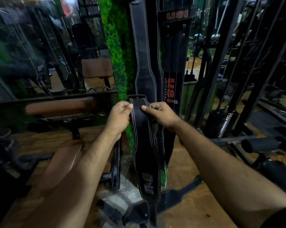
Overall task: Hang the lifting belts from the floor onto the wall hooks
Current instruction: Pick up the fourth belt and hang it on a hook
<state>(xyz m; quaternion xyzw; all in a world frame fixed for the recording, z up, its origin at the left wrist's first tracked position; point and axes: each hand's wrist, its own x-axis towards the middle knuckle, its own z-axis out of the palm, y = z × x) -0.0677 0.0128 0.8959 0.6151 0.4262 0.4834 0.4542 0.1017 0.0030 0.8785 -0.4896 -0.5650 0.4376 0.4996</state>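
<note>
A black lifting belt (144,145) with white stitching hangs down in front of me, its buckle end up between my hands. My left hand (119,115) grips the belt's left edge near the top, and my right hand (160,114) pinches its right edge, thumb across the front. The belt's lower end reaches almost to the floor. On the green pillar (117,51) behind it a plain black belt (143,46) hangs beside a black belt with red USI lettering (171,71). The hooks at the top are out of sight.
A brown padded bench (60,106) stands at the left, with another brown pad (97,68) behind it. A weight stack (221,124) and black machine frames fill the right. Black metal bars (116,209) lie on the floor below the belt.
</note>
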